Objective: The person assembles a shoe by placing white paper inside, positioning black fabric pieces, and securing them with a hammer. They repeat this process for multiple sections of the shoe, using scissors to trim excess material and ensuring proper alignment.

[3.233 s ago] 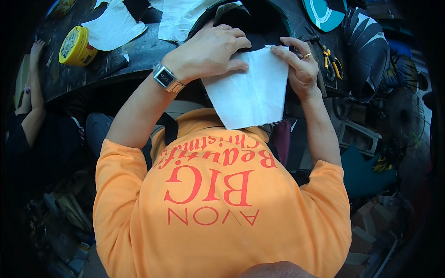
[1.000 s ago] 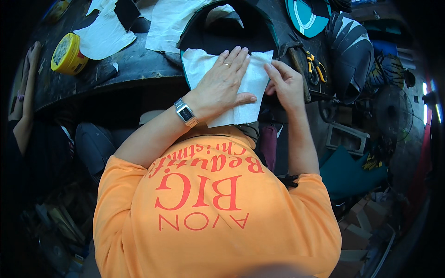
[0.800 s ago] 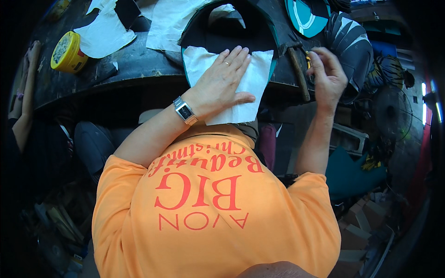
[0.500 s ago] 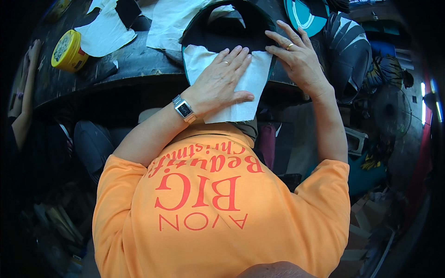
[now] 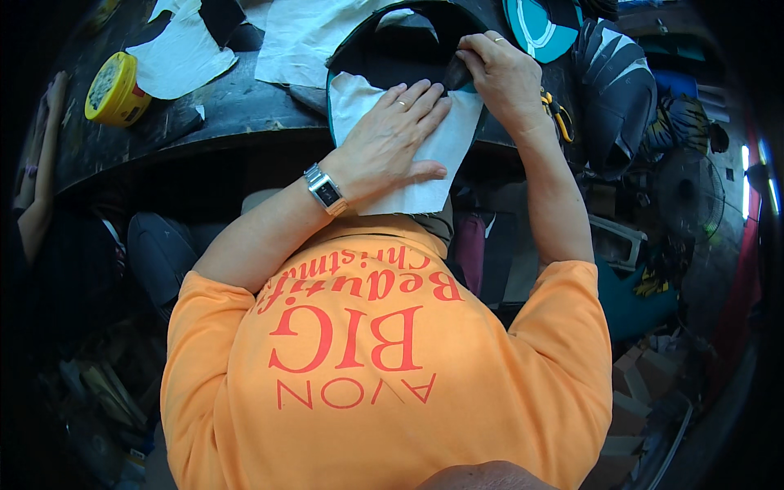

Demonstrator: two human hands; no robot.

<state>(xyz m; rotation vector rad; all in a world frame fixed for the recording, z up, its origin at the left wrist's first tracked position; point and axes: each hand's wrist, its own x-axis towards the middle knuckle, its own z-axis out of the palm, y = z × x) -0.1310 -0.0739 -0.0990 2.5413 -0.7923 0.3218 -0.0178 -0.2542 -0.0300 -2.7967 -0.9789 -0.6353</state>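
Note:
A curved black piece with a teal edge (image 5: 359,59) lies at the front edge of the dark table, with a large opening at its far side. White cloth (image 5: 445,155) covers its near end and hangs over the table edge. Spread flat on that cloth, my left hand (image 5: 390,140) presses it down with the thumb out to the side. My right hand (image 5: 505,77) is at the black piece's right edge, fingertips pinched together on a small dark grey flap (image 5: 457,75). Whether that flap belongs to the black piece I cannot tell.
A yellow tub (image 5: 118,90) stands at the table's left, near white cloth scraps (image 5: 180,53). Right of my right hand are yellow-and-black handles (image 5: 559,116), teal pieces (image 5: 543,28) and stacked dark panels (image 5: 612,98). Another person's arm (image 5: 47,155) shows at far left.
My right hand has gone from spread fingers at the cloth's right edge to a pinch, moving slightly left and up. The yellow-and-black handles have come into view. My left hand stays put.

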